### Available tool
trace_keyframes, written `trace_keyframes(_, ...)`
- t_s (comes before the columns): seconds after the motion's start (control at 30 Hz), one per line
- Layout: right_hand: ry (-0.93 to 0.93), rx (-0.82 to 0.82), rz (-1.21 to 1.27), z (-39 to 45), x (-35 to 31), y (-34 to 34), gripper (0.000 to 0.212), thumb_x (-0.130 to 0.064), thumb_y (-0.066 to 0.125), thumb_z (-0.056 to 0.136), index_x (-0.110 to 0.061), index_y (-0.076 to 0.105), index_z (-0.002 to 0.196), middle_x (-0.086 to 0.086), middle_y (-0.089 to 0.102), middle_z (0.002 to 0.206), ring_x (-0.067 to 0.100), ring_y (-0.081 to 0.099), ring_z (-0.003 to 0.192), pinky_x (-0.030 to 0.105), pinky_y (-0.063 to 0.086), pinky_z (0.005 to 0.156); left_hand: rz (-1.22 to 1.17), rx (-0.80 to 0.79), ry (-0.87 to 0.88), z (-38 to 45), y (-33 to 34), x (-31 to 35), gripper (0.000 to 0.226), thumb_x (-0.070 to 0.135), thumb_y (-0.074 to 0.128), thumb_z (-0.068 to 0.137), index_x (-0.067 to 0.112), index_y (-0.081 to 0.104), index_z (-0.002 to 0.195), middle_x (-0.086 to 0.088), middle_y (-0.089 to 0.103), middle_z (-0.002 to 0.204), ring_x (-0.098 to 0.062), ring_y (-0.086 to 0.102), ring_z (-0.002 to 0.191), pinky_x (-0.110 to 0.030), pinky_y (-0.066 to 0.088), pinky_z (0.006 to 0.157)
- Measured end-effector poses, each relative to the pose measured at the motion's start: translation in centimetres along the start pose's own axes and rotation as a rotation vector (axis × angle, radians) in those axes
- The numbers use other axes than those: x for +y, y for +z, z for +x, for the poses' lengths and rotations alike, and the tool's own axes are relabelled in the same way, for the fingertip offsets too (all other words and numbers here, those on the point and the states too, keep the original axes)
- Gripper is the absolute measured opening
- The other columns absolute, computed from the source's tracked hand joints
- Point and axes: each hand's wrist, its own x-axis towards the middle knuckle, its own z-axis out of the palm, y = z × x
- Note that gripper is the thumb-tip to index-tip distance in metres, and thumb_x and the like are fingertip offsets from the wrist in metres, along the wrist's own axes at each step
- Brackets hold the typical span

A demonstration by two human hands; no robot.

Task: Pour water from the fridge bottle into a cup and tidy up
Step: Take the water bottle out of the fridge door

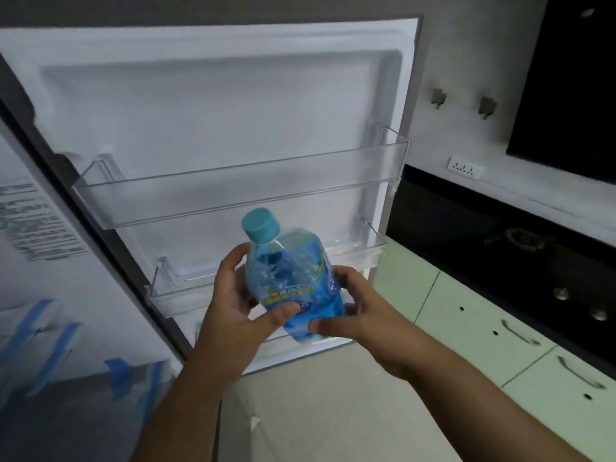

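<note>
Hands are wrapped around a bottle (293,278) in front of an open fridge door (216,121). The bottle is clasped from both sides: the left hand (240,301) is curled round its left flank with the thumb laid across the lower front, and the right hand (363,315) is curled round its right flank with the thumb pressed near the base. The bottle is held tilted, its top leaning to the left, and is closed by a teal cap (260,225). A blue label with a yellow-green band is wrapped round its clear body. How much water is held inside cannot be told.

Behind the bottle, two clear shelves are fixed to the white inner face of the door: an upper shelf (240,191) above the cap and a lower shelf (180,288), which is partly hidden by the hands. The bottle is held just in front of the lower shelf; whether it touches it cannot be told.

To the right, pale green drawers (500,331) with curved handles are set below a black counter (483,235). A white socket (465,167) is mounted on the wall above the counter.
</note>
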Motion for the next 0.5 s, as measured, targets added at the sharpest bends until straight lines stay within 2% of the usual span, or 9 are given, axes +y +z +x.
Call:
trace_keyframes(0.13,0.074,0.080,0.064,-1.7,1.3,-1.0,0.073,-0.009,0.090,0.076,-0.038,0.056,0.134,-0.015,0.062,0.136,0.025,0.068,0.117,0.049,0.057,0.100,0.002,-0.099,-0.035,0.0,1.8,-0.9,0.089,0.032,0.094,0.071,0.047,0.046,0.144,0.008,0.066,0.138,-0.023,0.068,0.126,-0.046,0.060,0.097)
trace_keyframes(0.23,0.122,0.179,0.092,-3.2,2.4,-1.9,0.072,-0.007,0.089,0.078,-0.034,0.056,0.136,-0.014,0.062,0.135,0.024,0.069,0.116,0.048,0.058,0.099,0.025,-0.207,-0.065,0.3,3.8,-1.8,0.088,0.030,0.091,0.079,0.042,0.043,0.151,0.008,0.062,0.144,-0.023,0.065,0.129,-0.055,0.060,0.097)
trace_keyframes(0.4,0.175,0.392,0.154,-7.6,4.7,-4.1,0.072,-0.002,0.088,0.076,-0.027,0.057,0.136,-0.009,0.063,0.136,0.024,0.072,0.113,0.046,0.058,0.100,0.037,-0.465,-0.093,0.6,8.5,-3.5,0.091,0.018,0.084,0.085,0.040,0.035,0.158,0.010,0.059,0.149,-0.018,0.063,0.133,-0.052,0.060,0.099)
trace_keyframes(0.5,0.197,0.539,0.202,-11.0,5.4,-5.9,0.071,0.000,0.088,0.074,-0.026,0.059,0.133,-0.008,0.064,0.134,0.025,0.072,0.112,0.047,0.058,0.099,0.014,-0.609,-0.068,0.3,12.6,-4.0,0.092,0.023,0.082,0.086,0.053,0.030,0.157,0.017,0.057,0.149,-0.012,0.061,0.134,-0.046,0.059,0.102)
